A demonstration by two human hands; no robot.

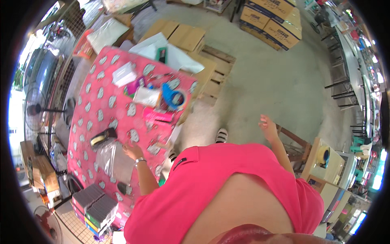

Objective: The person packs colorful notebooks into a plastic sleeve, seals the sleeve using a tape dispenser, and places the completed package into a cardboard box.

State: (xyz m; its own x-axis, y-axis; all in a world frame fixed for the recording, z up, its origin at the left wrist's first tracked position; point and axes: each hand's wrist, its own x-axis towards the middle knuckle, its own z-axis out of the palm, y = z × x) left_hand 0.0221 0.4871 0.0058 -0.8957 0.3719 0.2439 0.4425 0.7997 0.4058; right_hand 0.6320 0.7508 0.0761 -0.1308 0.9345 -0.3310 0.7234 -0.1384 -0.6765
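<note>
My left hand [132, 151], with a bracelet at the wrist, is low over the table at the near right edge of a stack of clear plastic bags [113, 162]. Its fingers are stretched and I see nothing in them; whether they touch the plastic I cannot tell. A dark hand-held tape dispenser [102, 138] lies at the top of the bags. Out to the right, away from the table, my right hand [267, 127] hangs in the air, empty, its fingers loosely bent and apart. A pink cloth with white cartoon figures covers the table [87, 122].
On the table's far half are white cards [124, 75], a blue tape roll [172, 96] and a bright pink packet [158, 116]. Stacked dark-edged boxes [95, 205] stand at the near left. A wooden pallet [215, 77], cartons [272, 22] and a wooden stool [294, 142] stand around.
</note>
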